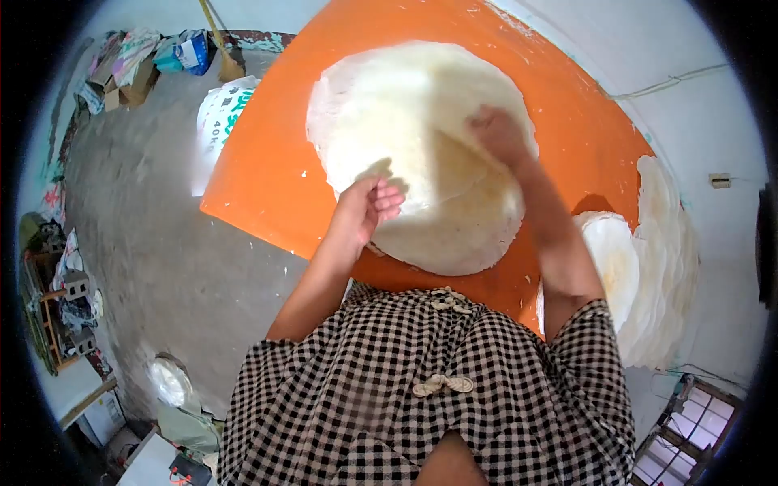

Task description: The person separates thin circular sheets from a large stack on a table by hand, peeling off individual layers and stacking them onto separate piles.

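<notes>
A broad stack of thin, pale round flatbread sheets (381,105) with ragged edges lies on the orange tabletop (275,178). At the stack's near left edge, my left hand (373,208) is turned partly palm up. Its fingers are loosely bent, with nothing visible in them. Over the right part of the stack is my right hand (498,136), slightly blurred, with fingers curled in. Whether a sheet edge is pinched in it is hidden. Shadows of both arms fall across the top sheet.
More pale sheets (668,267) lie overlapped at the table's right side, beside a smaller round pile (608,251). A white printed sack (217,130) stands at the table's left edge. A broom (229,66) and bags (190,53) are along the far left wall.
</notes>
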The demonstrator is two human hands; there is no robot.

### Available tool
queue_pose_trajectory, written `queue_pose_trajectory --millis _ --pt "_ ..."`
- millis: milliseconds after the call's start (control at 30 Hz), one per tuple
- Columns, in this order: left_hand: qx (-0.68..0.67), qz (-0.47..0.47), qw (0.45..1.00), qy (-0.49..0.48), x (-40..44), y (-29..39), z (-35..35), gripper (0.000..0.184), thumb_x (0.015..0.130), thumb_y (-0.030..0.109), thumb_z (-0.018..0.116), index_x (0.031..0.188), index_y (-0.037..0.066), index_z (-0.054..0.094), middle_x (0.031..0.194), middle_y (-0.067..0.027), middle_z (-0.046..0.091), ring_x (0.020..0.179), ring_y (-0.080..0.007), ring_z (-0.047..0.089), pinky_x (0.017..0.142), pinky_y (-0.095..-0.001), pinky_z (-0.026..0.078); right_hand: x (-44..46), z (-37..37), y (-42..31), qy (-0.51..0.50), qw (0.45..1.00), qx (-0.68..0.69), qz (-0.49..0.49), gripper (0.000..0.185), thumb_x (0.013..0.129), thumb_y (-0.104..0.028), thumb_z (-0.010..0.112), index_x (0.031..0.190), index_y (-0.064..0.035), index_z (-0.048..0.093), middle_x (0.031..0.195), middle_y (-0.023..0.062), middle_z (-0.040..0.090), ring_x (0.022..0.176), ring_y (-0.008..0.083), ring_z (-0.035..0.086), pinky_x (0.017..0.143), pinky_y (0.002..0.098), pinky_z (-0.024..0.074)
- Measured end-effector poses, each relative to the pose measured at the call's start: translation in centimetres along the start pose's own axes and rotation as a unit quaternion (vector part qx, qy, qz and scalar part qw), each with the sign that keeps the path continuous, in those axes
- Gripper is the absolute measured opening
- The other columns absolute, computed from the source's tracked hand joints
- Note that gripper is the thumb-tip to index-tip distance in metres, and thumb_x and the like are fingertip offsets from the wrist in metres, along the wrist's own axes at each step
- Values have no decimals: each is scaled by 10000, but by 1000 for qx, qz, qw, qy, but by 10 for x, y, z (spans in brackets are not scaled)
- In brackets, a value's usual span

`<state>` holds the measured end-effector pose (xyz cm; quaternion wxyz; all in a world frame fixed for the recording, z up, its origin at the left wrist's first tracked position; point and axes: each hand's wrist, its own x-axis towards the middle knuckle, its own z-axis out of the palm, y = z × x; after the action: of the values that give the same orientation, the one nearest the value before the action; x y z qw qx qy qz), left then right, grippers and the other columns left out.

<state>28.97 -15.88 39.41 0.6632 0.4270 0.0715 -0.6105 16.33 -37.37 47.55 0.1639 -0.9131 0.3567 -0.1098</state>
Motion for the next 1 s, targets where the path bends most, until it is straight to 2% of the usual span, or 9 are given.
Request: queue_pose_trajectory --millis 33,167,300,400,467,733,800,867,1000 --pt "14 23 1000 15 -9 -3 -6 198 864 224 462 897 30 478 842 -120 568 780 -222 580 663 -345 478 16 -33 -2 45 993 -88 -66 238 796 -264 476 814 -63 602 826 167 609 789 358 572 720 461 452" --pt "14 131 984 116 -25 -16 -23 128 854 125 462 929 21 470 770 -82 552 740 -180 549 619 -313 462 8 -99 -84 161 974 -132 -88 146 781 -193 483 780 -83 579 735 142 599 715 316 594 623 453 468" --pt "25 226 946 232 -30 -7 -16 132 838 78 485 951 24 446 749 -82 544 649 -168 534 552 -284 449 1 -15 -90 132 957 -183 -185 74 728 -126 490 737 -101 559 700 101 578 651 289 588 536 427 454" --pt "10 169 968 186 -23 8 -32 146 839 84 492 954 17 432 726 -89 536 565 -166 510 485 -276 430 -25 72 -92 -29 973 -121 -197 112 704 -82 474 774 -95 561 777 107 584 704 262 583 551 393 473" --pt "19 154 969 193 -21 17 -31 132 842 78 490 938 9 432 715 -96 533 531 -168 493 452 -270 409 -48 113 -84 -36 965 -138 -221 118 685 -66 482 775 -73 559 801 108 583 748 264 577 562 384 478" --pt "18 78 990 118 -8 42 -47 93 807 53 535 851 14 463 585 -67 502 410 -123 422 355 -236 320 -50 86 -82 -78 980 -46 -177 75 702 -56 472 743 -40 533 771 122 560 766 310 556 646 399 468" --pt "96 86 982 138 -6 43 -47 85 797 58 554 837 31 483 548 -49 487 383 -114 391 346 -233 290 -55 82 -78 -95 980 -47 -168 75 715 -74 466 738 -36 526 771 118 560 771 307 557 659 400 463" --pt "171 113 966 156 2 42 -50 82 798 70 558 832 40 489 545 -43 487 372 -114 386 342 -234 282 -60 88 -71 -77 980 -42 -181 103 719 -113 498 781 -40 536 815 119 559 803 300 554 674 399 458" --pt "70 132 981 124 -2 42 -35 58 825 89 520 837 37 497 638 -65 513 499 -152 477 452 -275 422 -72 92 -78 24 977 -2 -213 251 698 -196 573 902 -52 549 921 124 545 871 284 539 701 388 452"
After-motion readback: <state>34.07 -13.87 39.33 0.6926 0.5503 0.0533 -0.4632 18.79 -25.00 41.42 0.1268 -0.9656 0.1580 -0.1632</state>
